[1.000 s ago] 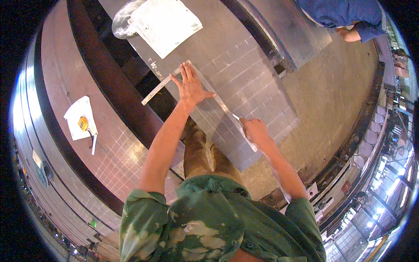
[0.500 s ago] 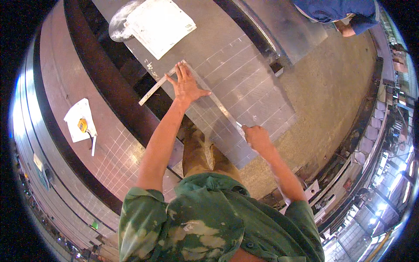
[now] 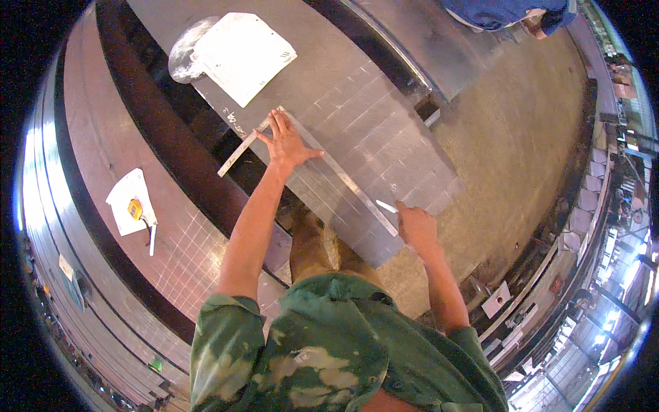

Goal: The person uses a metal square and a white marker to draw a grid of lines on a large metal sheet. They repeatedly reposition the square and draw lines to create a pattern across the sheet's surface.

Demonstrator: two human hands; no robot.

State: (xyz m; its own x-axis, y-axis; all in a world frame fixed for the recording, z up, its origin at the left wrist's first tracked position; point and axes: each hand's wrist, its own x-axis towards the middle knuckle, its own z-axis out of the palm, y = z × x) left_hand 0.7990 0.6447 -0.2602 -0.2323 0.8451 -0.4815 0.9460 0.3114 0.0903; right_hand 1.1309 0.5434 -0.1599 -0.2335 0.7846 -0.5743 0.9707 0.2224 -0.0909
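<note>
A steel framing square lies on a grey metal plate, its long arm running toward my right side. My left hand rests with fingers spread over the square's corner, pressing it to the plate. Beside the square's near end, my right hand is closed round a slim white stick of chalk. The chalk's tip is apart from the square's edge, over the plate. Several thin pale lines cross the plate, and white handwritten marks sit near its left edge.
White paper sheets lie farther up the plate. On the reddish plate at left, a yellow tape measure sits on another paper. Dark gaps separate the plates. Another person in blue is at the far right.
My right hand has moved slightly right and down, lifting the chalk away from the square's edge. My left hand still holds down the square. The whole view has shifted a little.
</note>
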